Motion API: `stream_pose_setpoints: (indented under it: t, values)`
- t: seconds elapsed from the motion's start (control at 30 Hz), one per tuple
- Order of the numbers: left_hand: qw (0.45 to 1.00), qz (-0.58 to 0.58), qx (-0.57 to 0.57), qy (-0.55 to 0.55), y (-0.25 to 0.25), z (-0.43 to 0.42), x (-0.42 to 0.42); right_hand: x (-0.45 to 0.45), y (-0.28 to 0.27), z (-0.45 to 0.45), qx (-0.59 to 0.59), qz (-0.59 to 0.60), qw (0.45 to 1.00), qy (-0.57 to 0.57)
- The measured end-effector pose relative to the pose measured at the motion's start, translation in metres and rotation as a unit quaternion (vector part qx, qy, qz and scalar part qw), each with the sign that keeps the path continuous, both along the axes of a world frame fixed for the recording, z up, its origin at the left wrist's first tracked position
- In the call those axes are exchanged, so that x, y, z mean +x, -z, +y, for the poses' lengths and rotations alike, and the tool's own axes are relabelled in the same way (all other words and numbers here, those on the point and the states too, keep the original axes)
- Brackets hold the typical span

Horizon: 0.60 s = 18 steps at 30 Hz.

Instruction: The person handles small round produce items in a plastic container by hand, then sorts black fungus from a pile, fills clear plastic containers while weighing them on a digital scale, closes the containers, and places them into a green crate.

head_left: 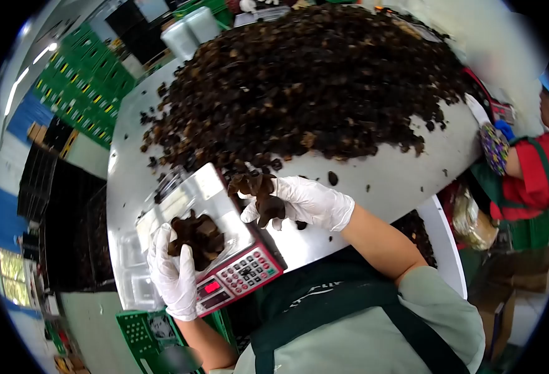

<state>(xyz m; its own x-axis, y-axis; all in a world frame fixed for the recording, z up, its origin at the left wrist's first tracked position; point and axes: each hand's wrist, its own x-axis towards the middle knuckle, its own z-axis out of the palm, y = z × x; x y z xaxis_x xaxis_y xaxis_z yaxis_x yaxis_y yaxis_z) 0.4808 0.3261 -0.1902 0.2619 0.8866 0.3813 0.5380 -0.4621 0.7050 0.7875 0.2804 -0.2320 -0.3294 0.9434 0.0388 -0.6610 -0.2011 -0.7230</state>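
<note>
Brown fungus point(269, 209) sits pinched in the right hand point(312, 202); the left hand point(178, 274) curls round a clump point(203, 237) on the scale point(249, 271), grip unclear. Loose overhang could slip; left-hand pressure could skew readings.

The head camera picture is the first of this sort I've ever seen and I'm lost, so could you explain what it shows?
No machine arm is at work here. A person wears the camera on their head, looking forward and down, so you see their own white-gloved hands. The view bends at the edges.

On the pale table spreads a big heap of dark brown pieces. Nearer the wearer stands a red-edged scale with a keypad; its lit red display is too small to read. On it lies a small pile of similar pieces.

The right hand holds a dark clump. The left hand is at the small pile; whether it grasps any is unclear. Another person is at the far right.
</note>
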Motion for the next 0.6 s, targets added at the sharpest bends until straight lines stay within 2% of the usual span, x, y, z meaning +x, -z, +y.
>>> stream_pose_setpoints:
  t: [0.03, 0.1, 0.13, 0.17, 0.23, 0.27, 0.3, 0.37, 0.4, 0.43, 0.47, 0.53, 0.6]
  values:
    - [0.971, 0.120, 0.194, 0.072, -0.004, 0.008, 0.004, 0.012, 0.003, -0.006, 0.023, 0.015, 1.000, -0.010]
    - [0.973, 0.204, 0.096, 0.057, -0.009, 0.000, 0.008, 0.030, 0.029, -0.015, 0.075, 0.074, 0.994, -0.006]
    - [0.942, 0.282, 0.171, 0.057, -0.003, 0.005, 0.004, 0.038, 0.040, -0.020, 0.062, 0.129, 0.990, -0.020]
    - [0.960, 0.243, 0.128, 0.048, 0.002, 0.007, 0.002, 0.042, 0.037, -0.029, 0.014, 0.169, 0.985, -0.011]
    - [0.971, 0.196, 0.115, 0.067, 0.005, 0.013, -0.002, 0.050, 0.044, -0.044, -0.034, 0.226, 0.973, 0.019]
    - [0.962, 0.211, 0.163, 0.051, 0.005, 0.012, 0.001, 0.052, 0.050, -0.048, -0.033, 0.228, 0.973, 0.022]
    - [0.962, 0.213, 0.163, 0.054, 0.005, 0.010, 0.006, 0.054, 0.058, -0.049, -0.007, 0.234, 0.972, 0.026]
    - [0.991, 0.061, 0.118, 0.024, -0.007, -0.002, 0.038, 0.055, 0.062, -0.053, 0.020, 0.240, 0.970, 0.027]
    - [0.991, 0.056, 0.114, 0.039, -0.026, -0.016, 0.066, 0.054, 0.061, -0.054, 0.032, 0.247, 0.969, 0.006]
    - [0.991, 0.065, 0.094, 0.069, -0.033, -0.020, 0.085, 0.052, 0.060, -0.056, 0.045, 0.253, 0.966, -0.017]
    - [0.988, 0.029, 0.089, 0.121, -0.028, -0.023, 0.100, 0.048, 0.059, -0.061, 0.003, 0.207, 0.978, 0.025]
    - [0.975, 0.012, 0.076, 0.208, -0.023, -0.029, 0.137, 0.041, 0.051, -0.066, -0.006, 0.196, 0.980, 0.021]
    - [0.956, 0.049, 0.057, 0.283, -0.019, -0.031, 0.165, 0.038, 0.049, -0.071, -0.026, 0.158, 0.987, 0.034]
